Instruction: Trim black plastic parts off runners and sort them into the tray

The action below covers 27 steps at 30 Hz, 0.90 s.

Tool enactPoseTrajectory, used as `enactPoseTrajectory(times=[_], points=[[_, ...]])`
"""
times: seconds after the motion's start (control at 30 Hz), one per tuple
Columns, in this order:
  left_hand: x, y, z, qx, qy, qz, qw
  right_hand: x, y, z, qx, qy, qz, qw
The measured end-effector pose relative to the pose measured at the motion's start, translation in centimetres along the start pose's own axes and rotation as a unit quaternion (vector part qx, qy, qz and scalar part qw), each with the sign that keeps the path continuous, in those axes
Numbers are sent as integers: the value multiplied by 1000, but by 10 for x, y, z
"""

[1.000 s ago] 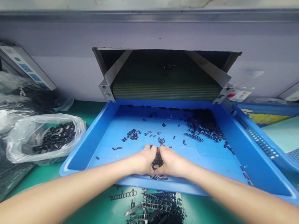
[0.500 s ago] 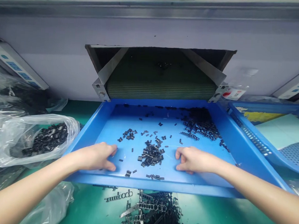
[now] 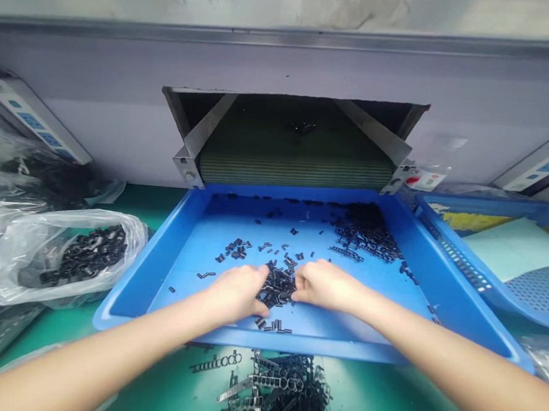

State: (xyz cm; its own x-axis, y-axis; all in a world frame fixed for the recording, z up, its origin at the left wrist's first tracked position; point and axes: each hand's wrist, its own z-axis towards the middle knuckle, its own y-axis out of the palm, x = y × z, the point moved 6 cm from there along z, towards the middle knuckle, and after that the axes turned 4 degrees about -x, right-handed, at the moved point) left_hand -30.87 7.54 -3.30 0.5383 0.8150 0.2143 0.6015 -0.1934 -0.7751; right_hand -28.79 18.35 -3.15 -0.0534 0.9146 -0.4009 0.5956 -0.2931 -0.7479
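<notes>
A pile of small black plastic pieces [image 3: 276, 283] lies inside the blue tray [image 3: 368, 349]. At the pile's left edge is my left hand [image 3: 244, 290], its thumb spread apart from the fingers, touching the pieces. My right hand [image 3: 320, 284] meets the pile from the right with fingers curled and thumb drawn in. Whatever its fingertips pinch is hidden. Loose black pieces [image 3: 237, 250] are scattered further back in the tray. Black strips with ring-shaped holes [image 3: 348, 253] are heaped in its back right corner.
Behind the tray, a dark green conveyor belt [image 3: 295, 172] comes out of a wall opening. More black strips [image 3: 282, 386] pile up in front. On the left stands a clear plastic bag [image 3: 135, 234] of black parts; on the right, a blue basket [image 3: 538, 296] holds paper.
Both hands have moved inward, from the tray's sides to the central pile. The pieces are gathered closer together between them. The view has tilted up slightly.
</notes>
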Motion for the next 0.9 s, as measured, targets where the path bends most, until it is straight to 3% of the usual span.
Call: enactPoseTrajectory(times=[0.1,0.23,0.37,0.47,0.7,0.9], points=[[6,1,12,29,32,-26,999,-1,-2,9,32,-19,-6,999],[-2,-4,33,49,64,-81,993,9,-4,24,45,-29,30,998],[-17,-10,46,34,63,-177,982,32,-8,27,3,-17,128,992],[-23,-9,47,11,57,-258,964,42,-11,23,-22,-12,205,979],[-24,-8,45,-24,64,-390,918,41,-15,20,-12,6,323,946],[-25,-12,44,-26,82,-382,920,46,-11,22,-23,13,354,935]])
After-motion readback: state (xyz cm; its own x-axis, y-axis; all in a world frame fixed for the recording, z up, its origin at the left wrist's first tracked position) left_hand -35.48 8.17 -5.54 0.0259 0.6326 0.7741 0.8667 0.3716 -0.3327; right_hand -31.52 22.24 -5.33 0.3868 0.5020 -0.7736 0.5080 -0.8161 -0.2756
